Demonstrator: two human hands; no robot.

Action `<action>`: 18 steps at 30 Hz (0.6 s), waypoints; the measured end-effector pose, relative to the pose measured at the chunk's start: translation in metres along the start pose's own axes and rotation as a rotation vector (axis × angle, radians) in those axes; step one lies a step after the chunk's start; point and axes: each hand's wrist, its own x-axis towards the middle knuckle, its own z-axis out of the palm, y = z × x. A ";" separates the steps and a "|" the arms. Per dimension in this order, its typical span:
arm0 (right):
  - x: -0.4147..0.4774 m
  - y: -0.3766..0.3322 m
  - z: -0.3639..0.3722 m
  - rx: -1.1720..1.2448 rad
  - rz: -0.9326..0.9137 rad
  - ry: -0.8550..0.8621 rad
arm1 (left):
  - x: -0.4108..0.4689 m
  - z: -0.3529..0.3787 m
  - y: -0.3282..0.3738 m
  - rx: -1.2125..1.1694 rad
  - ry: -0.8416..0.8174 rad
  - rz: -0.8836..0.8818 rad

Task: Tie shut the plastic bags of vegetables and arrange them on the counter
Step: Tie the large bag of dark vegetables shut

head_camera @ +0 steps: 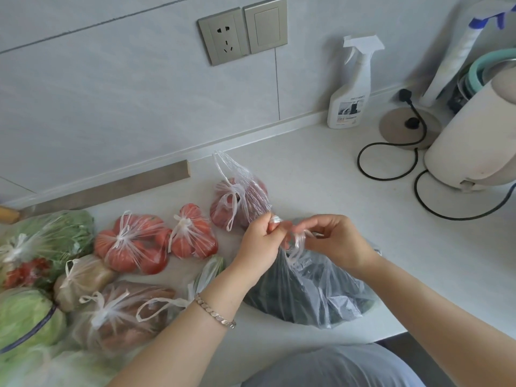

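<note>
While the left hand (259, 241) grips one handle of the dark bag (321, 297), the right hand (335, 241) pinches another

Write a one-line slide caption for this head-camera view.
Left hand and right hand pinch the handles of a dark-vegetable bag on the white counter; tied tomato bags lie to its left.

Soft even daylight, mild edge distortion

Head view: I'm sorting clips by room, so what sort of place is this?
Probably a home kitchen: electric kettle and spray bottle on a white counter, tied bags of tomatoes.
</note>
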 end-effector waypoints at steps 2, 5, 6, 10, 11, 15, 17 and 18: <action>0.002 0.005 0.002 -0.068 -0.043 0.064 | 0.003 0.000 -0.002 -0.060 -0.024 -0.058; 0.006 0.000 0.005 -0.257 -0.070 0.122 | 0.005 0.000 -0.001 -0.171 -0.073 -0.135; 0.007 -0.005 0.005 -0.317 -0.068 0.117 | 0.005 -0.002 0.001 -0.170 -0.079 -0.147; -0.001 -0.012 0.003 -0.302 -0.058 0.077 | 0.013 -0.019 0.005 -0.048 -0.015 -0.100; -0.007 -0.009 0.002 -0.288 -0.035 0.077 | 0.016 -0.024 0.002 0.003 -0.002 -0.073; -0.025 0.018 -0.017 -0.284 0.102 0.209 | 0.020 -0.045 -0.034 0.266 0.029 -0.056; -0.034 0.036 -0.031 -0.293 0.193 0.278 | 0.020 -0.057 -0.063 0.406 0.005 -0.145; -0.039 0.046 -0.039 -0.295 0.246 0.306 | 0.019 -0.061 -0.078 0.464 -0.021 -0.205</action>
